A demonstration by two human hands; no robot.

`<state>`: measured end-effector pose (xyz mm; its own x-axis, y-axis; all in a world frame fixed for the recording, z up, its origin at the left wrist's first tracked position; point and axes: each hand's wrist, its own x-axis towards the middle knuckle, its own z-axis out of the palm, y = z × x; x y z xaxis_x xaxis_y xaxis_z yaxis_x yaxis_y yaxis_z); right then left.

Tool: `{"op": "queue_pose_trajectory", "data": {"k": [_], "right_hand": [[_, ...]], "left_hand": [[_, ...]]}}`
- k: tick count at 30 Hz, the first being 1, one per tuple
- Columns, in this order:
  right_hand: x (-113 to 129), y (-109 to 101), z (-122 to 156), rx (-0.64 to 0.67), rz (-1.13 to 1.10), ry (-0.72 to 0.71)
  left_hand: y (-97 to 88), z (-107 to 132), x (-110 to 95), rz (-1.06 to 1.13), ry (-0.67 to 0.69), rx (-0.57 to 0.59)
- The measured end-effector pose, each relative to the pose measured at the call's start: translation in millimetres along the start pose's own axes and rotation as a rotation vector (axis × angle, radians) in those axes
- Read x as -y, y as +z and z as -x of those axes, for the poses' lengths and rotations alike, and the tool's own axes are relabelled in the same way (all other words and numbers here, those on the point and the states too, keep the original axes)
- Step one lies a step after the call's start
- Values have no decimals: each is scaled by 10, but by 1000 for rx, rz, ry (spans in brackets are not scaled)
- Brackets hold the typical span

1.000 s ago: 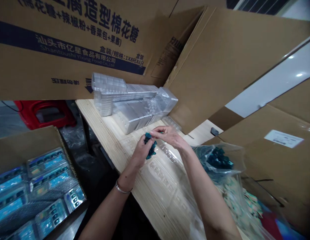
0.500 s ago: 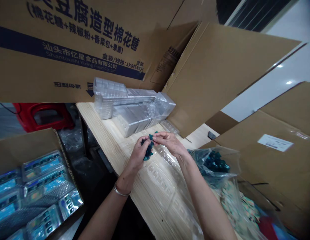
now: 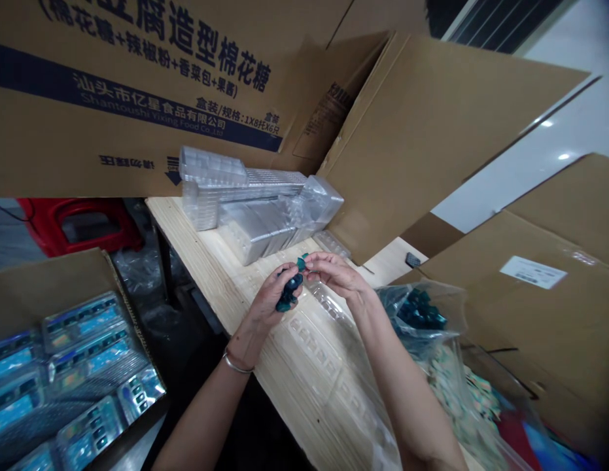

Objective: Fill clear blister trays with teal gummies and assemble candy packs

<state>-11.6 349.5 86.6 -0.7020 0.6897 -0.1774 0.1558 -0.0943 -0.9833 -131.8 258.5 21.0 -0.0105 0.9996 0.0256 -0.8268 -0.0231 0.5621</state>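
Since the earlier frame, one small teal piece is parting from the clump. The left hand is curled around teal pieces, perhaps wrapped sweets, while the right hand is pinching that piece, above a clear plastic tray on a wooden table.

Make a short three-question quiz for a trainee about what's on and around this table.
1. On which wrist is the metal bangle?
2. True or false: the left hand holds teal pieces.
3. What fills the open carton at lower left? A: blue-labelled packs; B: loose teal pieces; C: wooden boards.

Key: 1 left; 2 true; 3 A.
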Motion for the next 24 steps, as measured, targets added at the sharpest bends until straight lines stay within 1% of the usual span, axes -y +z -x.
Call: {"op": "queue_pose_trajectory", "data": {"k": [3,9,10,12,14,16,20,22,24], "right_hand": [[-69,-14,-9,-5,-56,10],[-132,-36,-17,-8,-68,26],[-140,-32,-18,-9,-71,25],[-159,-15,-18,-20,-65,6],[-181,14,-7,-60,-18,-58],[-197,52,17,-121,106,-157],[-214,145,85,-213,474,-362],[-232,180,103,-244,549,-431],[-259,170,86,-271,535,-431]], "left_hand": [[-16,-6,2,25,-14,21],[-25,-24,-2,32,-63,50],[-27,-29,1,41,-58,42],[-38,-42,13,64,-40,-9],[-54,-59,29,65,-26,-90],[-69,-73,44,41,-24,-146],[-74,-76,60,-9,-32,-165],[-69,-71,64,-20,-31,-170],[-66,-70,65,-12,-33,-175]]}}
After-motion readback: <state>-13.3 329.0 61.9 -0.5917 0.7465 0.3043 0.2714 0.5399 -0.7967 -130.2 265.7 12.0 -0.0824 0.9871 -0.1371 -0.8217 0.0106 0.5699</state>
